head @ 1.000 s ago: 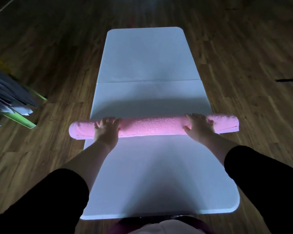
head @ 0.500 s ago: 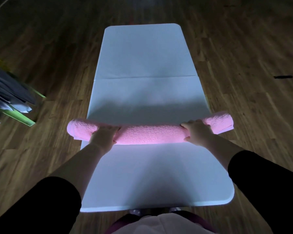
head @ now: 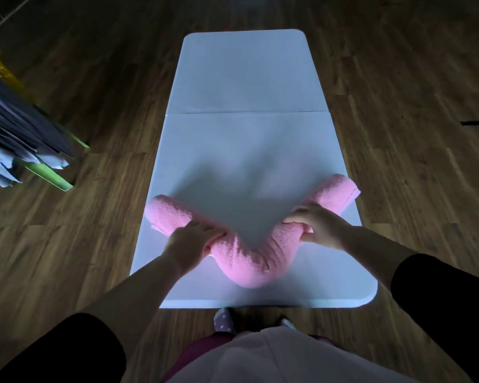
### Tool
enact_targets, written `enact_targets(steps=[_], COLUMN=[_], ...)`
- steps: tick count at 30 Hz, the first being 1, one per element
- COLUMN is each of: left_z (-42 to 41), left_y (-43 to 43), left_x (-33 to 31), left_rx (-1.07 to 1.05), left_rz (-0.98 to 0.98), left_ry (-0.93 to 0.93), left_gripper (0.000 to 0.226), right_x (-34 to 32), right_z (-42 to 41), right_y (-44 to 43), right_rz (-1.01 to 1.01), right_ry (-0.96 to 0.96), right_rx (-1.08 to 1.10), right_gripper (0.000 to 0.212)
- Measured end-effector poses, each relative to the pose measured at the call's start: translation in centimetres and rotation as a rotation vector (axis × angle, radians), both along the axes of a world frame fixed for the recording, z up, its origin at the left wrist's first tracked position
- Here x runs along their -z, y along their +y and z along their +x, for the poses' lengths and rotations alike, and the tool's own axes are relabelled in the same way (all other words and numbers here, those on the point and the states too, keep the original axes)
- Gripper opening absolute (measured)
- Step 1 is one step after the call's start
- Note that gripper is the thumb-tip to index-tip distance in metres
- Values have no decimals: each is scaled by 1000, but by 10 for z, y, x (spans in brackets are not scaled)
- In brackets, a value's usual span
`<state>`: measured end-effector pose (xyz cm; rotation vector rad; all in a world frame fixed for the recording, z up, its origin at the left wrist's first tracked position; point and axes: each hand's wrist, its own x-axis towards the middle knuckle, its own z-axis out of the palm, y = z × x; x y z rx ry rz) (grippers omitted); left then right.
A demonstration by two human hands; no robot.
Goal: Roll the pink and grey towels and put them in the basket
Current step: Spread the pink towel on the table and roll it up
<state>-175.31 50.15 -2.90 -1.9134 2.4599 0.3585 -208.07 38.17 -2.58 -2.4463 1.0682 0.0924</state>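
Head view: I am clenching my left grip [head: 190, 240] and right grip [head: 320, 229] round the bending pink towel roll [head: 249, 261], squeezing firmly lest it unroll.

- Dark wood-plank floor [head: 398, 78], dim light throughout.
- White folding table [head: 244, 78]: rounded corners, seam across its middle.
- Short black mark [head: 474, 123] on the floor, right of the table.

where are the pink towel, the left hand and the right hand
pink towel [head: 249, 269], head view, on the bent middle of the roll
left hand [head: 190, 240], head view, on the back of the hand gripping the roll
right hand [head: 320, 228], head view, on the back of the hand gripping the roll
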Motion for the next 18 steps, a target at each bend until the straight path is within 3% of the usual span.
enact_targets(steps=[3, 5, 7, 9, 10, 14, 18], left_z=[-9, 1, 21, 45, 56, 66, 51], left_y=[0, -2, -6, -6, -6, -10, -16], left_x=[4, 2, -5, -8, -7, 2, 3], left_rx=[18, -23, -167, -272, -286, -234, -197], left_rz=[-46, -30, 62, 150, 150, 73, 9], left_ry=[42, 37, -59, -177, -146, 54, 98], left_gripper=[61, 72, 82, 85, 86, 72, 60], right_x=[-4, -6, -7, -6, -5, 3, 4], right_z=[-3, -6, -10, -13, -14, -10, 2], right_y=[1, -2, -8, -14, -16, -25, -36], right_rz=[-94, -172, -46, 145, 216, 226, 236], right_ry=[-88, -6, 39, -41, -97, -203, -218], right_rx=[129, 356, 618, 774, 814, 807, 706], right_gripper=[64, 73, 75, 70, 68, 69, 71])
